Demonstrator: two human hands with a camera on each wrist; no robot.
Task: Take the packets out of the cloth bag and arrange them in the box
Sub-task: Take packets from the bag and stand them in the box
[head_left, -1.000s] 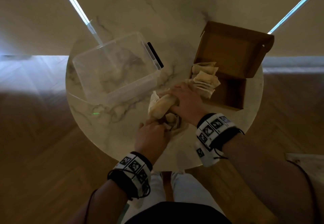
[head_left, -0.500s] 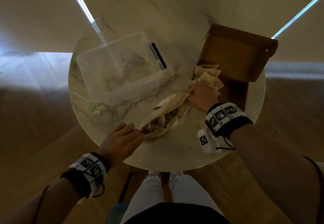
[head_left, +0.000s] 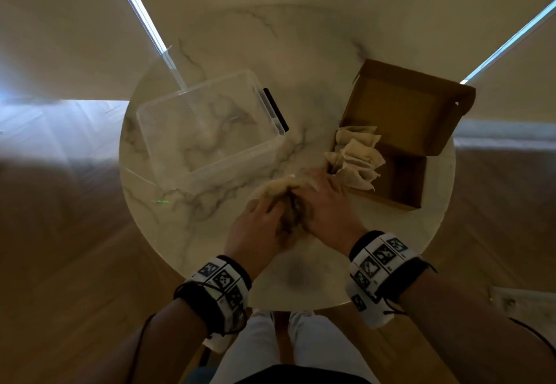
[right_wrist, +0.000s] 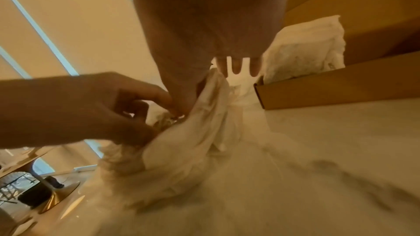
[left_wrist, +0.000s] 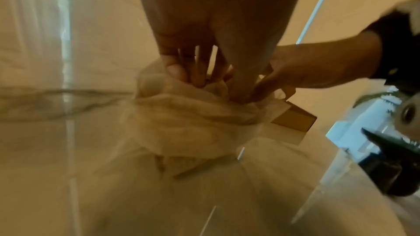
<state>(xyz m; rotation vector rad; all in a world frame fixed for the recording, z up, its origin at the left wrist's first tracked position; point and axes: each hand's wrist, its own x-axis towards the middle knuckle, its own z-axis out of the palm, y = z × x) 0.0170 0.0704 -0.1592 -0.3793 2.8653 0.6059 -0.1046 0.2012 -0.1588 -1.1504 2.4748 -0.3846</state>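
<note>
Both hands bunch the crumpled cream cloth bag [head_left: 281, 188] at the round marble table's [head_left: 301, 62] six o'clock: left hand [head_left: 258, 227] gripping its mouth wide, right hand [head_left: 326, 203] digging inside. Cream packets [head_left: 358, 155] stand in the brown cardboard box [head_left: 406, 185] at three o'clock.

The worktop [head_left: 240, 38] is white marble with grey veins and one small green speck of light. The cloth bag [head_left: 272, 186] is cream, and the packets [head_left: 358, 155] are the same pale cream. The box [head_left: 412, 107] is plain brown cardboard. The tub [head_left: 207, 131] is clear plastic with a black strip along one edge. Both wristbands [head_left: 224, 284] are black and white with square checker-like markers. The floor [head_left: 60, 233] is brown wood.
</note>
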